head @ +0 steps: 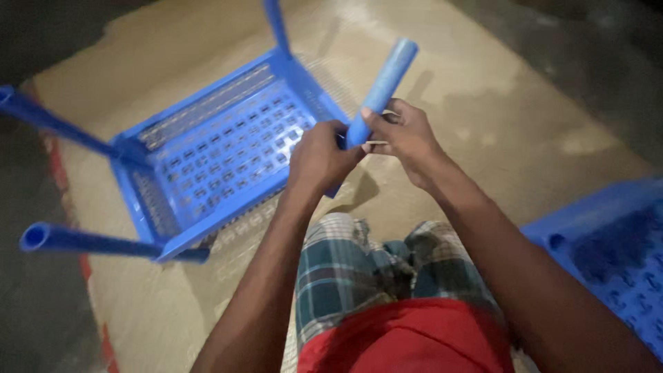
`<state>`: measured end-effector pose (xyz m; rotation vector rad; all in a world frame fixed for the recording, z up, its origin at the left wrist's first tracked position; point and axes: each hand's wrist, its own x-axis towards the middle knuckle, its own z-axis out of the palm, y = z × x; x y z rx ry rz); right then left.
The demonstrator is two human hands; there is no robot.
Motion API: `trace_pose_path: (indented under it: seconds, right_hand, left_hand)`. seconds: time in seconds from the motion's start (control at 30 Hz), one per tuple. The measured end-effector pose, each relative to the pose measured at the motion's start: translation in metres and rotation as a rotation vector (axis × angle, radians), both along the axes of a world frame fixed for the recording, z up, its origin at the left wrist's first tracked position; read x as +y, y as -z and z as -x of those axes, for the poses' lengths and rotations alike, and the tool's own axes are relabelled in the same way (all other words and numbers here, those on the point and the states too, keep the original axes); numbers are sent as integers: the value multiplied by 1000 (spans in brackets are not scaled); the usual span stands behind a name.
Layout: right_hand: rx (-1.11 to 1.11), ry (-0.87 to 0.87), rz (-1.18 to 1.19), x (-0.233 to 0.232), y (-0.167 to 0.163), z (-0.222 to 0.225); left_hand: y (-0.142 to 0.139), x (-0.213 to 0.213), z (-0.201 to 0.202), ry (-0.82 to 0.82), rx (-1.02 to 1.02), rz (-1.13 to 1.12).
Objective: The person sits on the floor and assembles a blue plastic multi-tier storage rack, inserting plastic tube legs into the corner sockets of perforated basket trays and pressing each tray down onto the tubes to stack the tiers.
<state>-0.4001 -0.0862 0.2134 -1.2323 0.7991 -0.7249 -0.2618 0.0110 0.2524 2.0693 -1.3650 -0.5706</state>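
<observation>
Both hands, left (319,157) and right (404,136), are closed round the blue leg (381,91) at centre frame by the shelf's (221,148) near corner; seating it well probably means holding it straight over the socket and pressing evenly.

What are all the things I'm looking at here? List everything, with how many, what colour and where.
Perforated plastic shelf tray: one, blue, upside down on the mat, centre left.
Tube legs fitted to that tray: three, blue, sticking out from its corners.
Loose tube leg: one, blue, held at the tray's near right corner.
Second plastic shelf piece: one, blue, right edge.
Mat: one, tan, over a dark floor.
Checked cloth: one, green and white, on the lap.
Red garment: one, bottom centre.
Left hand: gripping the leg's base.
Right hand: gripping the leg.
</observation>
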Motion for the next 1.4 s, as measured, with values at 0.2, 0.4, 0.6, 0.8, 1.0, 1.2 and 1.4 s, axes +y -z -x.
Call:
trace_pose_path:
  seconds: [0.2, 0.4, 0.6, 0.8, 1.0, 1.2, 1.4]
  right_hand:
    - [100, -227, 278, 19, 25, -83]
    - [27, -260, -63, -13, 57, -110]
    - [159, -285, 375, -48, 127, -108]
    - [420, -196, 671, -64, 190, -97]
    - [484, -178, 881, -56, 210, -86]
    - [461, 21, 980, -51, 215, -79]
    - [552, 133, 795, -55, 222, -77]
  left_hand:
    - [23, 33, -63, -212, 114, 14]
    - [46, 34, -99, -361, 149, 379]
    - [83, 25, -112, -393, 247, 581]
    - [120, 11, -110, -360, 279, 573]
    - [138, -1, -102, -445, 383, 445]
    - [146, -11, -95, -490, 453, 380]
    - [153, -25, -86, -446, 484, 386]
